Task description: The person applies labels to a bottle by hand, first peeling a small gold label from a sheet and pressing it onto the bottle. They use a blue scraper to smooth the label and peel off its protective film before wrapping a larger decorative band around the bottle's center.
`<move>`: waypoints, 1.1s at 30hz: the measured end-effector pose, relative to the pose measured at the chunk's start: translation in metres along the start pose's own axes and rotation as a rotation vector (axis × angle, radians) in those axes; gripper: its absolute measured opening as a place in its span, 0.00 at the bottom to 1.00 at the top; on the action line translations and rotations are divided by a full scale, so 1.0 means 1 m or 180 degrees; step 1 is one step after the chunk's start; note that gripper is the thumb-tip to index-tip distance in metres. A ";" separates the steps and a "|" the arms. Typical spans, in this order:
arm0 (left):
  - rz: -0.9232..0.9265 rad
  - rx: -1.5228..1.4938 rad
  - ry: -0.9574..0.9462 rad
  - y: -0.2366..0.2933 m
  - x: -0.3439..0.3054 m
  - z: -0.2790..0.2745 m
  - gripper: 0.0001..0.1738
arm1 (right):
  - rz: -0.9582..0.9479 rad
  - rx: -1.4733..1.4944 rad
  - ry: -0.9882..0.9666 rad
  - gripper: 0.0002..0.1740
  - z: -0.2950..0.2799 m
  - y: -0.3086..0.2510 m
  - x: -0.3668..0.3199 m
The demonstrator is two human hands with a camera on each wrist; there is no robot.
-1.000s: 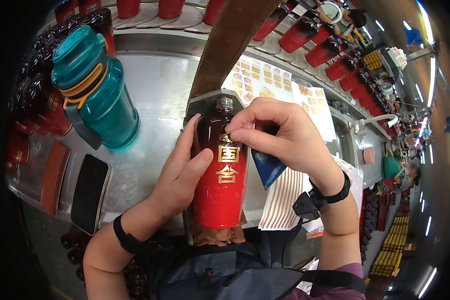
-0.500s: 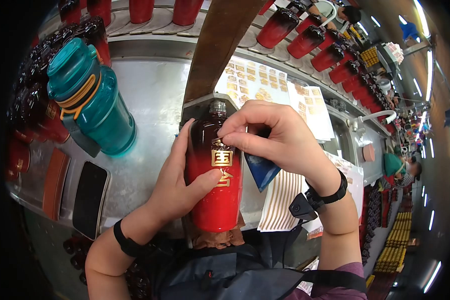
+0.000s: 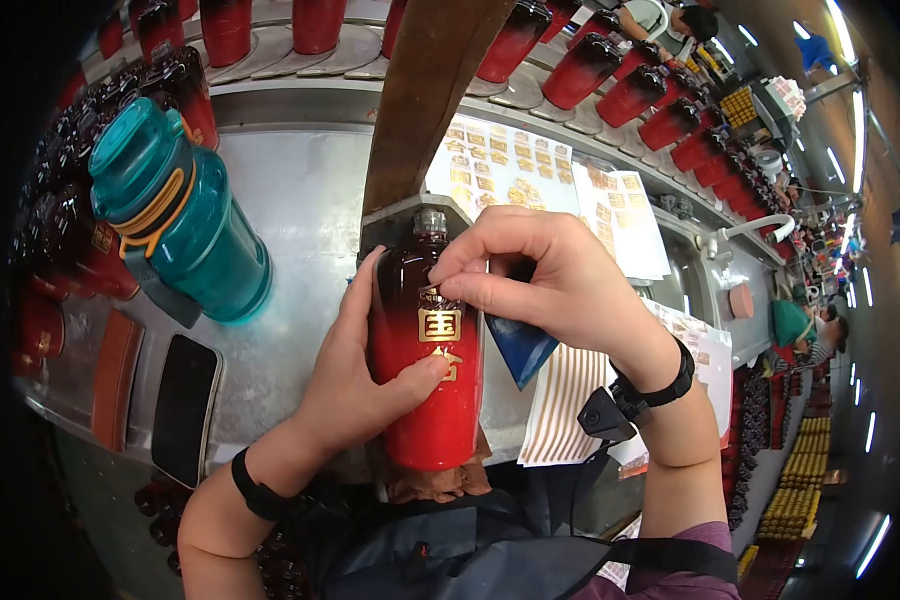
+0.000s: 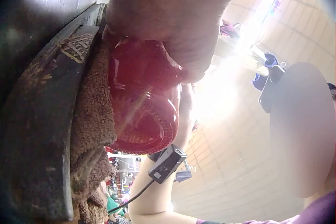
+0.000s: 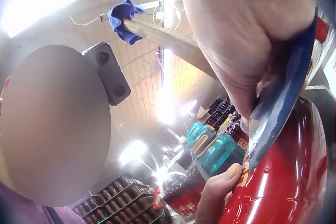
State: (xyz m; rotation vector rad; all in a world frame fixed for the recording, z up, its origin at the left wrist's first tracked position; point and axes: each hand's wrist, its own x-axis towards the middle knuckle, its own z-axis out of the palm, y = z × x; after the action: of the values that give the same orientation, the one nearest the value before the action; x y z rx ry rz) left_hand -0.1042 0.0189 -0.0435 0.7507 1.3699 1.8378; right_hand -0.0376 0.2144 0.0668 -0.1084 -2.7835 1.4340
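A glossy bottle (image 3: pixel 420 430), dark at the neck and red below, leans in a grey cradle over brown cloth (image 3: pixel 440 484). Two large gold characters and smaller gold lettering run down its front. My left hand (image 3: pixel 355 375) grips the bottle's left side, thumb lying across the lower character. Just above the upper character, my right hand (image 3: pixel 555 275) brings thumb and index fingertip together in a pinch at the small lettering; I cannot tell what is between them. Tucked under its other fingers is a flat blue scraper (image 3: pixel 522 352), its blade (image 5: pixel 275 113) close to the bottle in the right wrist view.
A teal water bottle (image 3: pixel 205 230), a black phone (image 3: pixel 185 405) and a brown case (image 3: pixel 117 380) stand or lie left. Beyond the brown post (image 3: pixel 420 100) are gold decal sheets (image 3: pixel 500 165); a striped sheet (image 3: pixel 568 405) lies right. Red bottles (image 3: pixel 580 72) line the conveyor behind.
My left thumb has moved down from beside the upper character onto the lower one. The right fingertips stay pinched at the small lettering. Bottles on the conveyor have shifted along.
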 end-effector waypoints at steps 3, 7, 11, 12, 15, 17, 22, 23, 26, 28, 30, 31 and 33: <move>0.0006 0.0077 0.0010 -0.001 -0.001 0.002 0.58 | -0.0016 0.0018 0.0023 0.07 0.000 -0.001 -0.003; 0.0007 0.0098 0.0028 0.000 -0.001 -0.001 0.58 | 0.0097 0.0077 0.0001 0.07 0.001 -0.003 -0.001; -0.0001 0.0168 0.0030 0.001 -0.003 -0.001 0.58 | 0.0079 0.0023 -0.0038 0.07 0.000 -0.004 -0.002; -0.0008 0.0129 0.0011 0.002 -0.003 0.000 0.58 | 0.0063 0.0086 -0.0030 0.07 0.001 -0.003 -0.002; -0.0009 0.0112 0.0004 0.001 -0.001 -0.003 0.58 | 0.0100 0.0184 -0.0053 0.07 0.001 -0.001 0.002; 0.0017 0.0144 0.0020 0.001 -0.002 -0.001 0.58 | 0.0132 0.0210 -0.0081 0.07 0.000 -0.003 0.000; 0.0089 0.0307 0.0032 -0.004 -0.001 -0.004 0.58 | 0.0407 0.0611 -0.0253 0.07 -0.003 -0.003 0.004; 0.0096 0.0300 0.0050 -0.002 -0.001 -0.003 0.58 | 0.0402 0.0602 -0.0270 0.07 -0.004 -0.005 0.003; 0.0077 0.0179 0.0068 0.001 -0.002 -0.002 0.58 | 0.0318 0.0625 -0.0344 0.07 -0.005 -0.012 0.000; 0.0052 0.0275 0.0060 -0.004 -0.002 -0.005 0.59 | 0.0102 0.0349 -0.0282 0.07 -0.004 -0.013 0.002; 0.0063 0.0277 0.0091 -0.002 -0.002 -0.004 0.59 | 0.0180 0.0349 -0.0298 0.07 -0.006 -0.017 0.001; 0.0090 0.0295 0.0091 -0.002 -0.002 -0.004 0.59 | 0.0249 0.0343 -0.0276 0.07 -0.006 -0.018 0.002; 0.0063 0.0325 0.0107 -0.001 -0.002 -0.005 0.60 | 0.0248 0.0300 -0.0274 0.07 -0.005 -0.019 0.003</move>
State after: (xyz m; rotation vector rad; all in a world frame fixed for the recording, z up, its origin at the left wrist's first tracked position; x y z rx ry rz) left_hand -0.1065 0.0149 -0.0458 0.7914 1.4922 1.8142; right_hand -0.0418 0.2074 0.0854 -0.1594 -2.8022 1.6224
